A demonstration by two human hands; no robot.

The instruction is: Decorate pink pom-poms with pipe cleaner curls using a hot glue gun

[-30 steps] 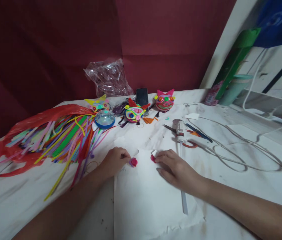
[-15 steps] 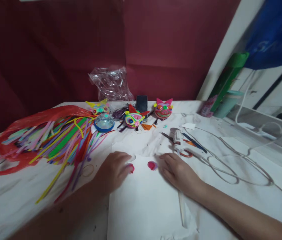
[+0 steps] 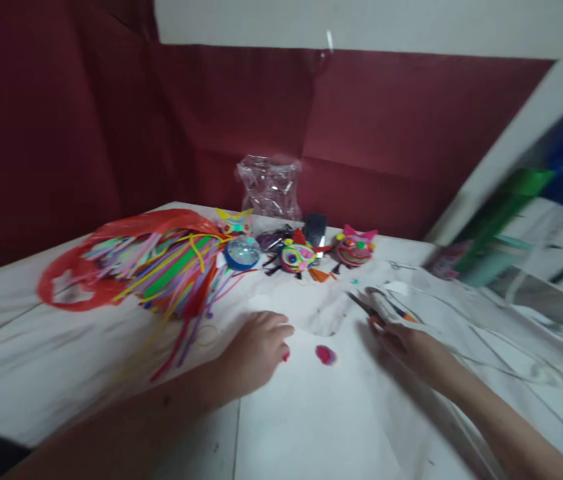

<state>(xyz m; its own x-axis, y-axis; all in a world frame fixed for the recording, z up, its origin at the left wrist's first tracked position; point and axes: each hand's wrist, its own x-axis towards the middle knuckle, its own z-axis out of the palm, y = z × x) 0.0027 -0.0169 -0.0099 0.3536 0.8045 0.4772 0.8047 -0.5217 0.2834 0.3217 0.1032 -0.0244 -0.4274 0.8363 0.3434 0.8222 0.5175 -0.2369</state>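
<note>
My left hand (image 3: pixel 256 350) rests at the left edge of the white paper (image 3: pixel 316 413), fingers curled over a small red piece (image 3: pixel 286 356) that shows only in part. On the paper, between my hands, lies a pink and purple piece (image 3: pixel 326 355). My right hand (image 3: pixel 408 343) is at the orange handles of the scissors (image 3: pixel 360 303), beside the white glue gun (image 3: pixel 386 310); motion blur hides how its fingers close. The scissors' blades point to the back left.
Colourful pipe cleaners (image 3: pixel 171 267) spill from a red bag (image 3: pixel 66 293) at the left. Decorated heads (image 3: pixel 297 255), a blue-rimmed clear dome (image 3: pixel 242 253) and a dark phone (image 3: pixel 315 230) stand at the back. A cable (image 3: pixel 496 360) loops at the right.
My right hand has moved right, off the paper's edge and the pink piece, to the scissors' handles. My left hand stays by the red piece. The view has shifted.
</note>
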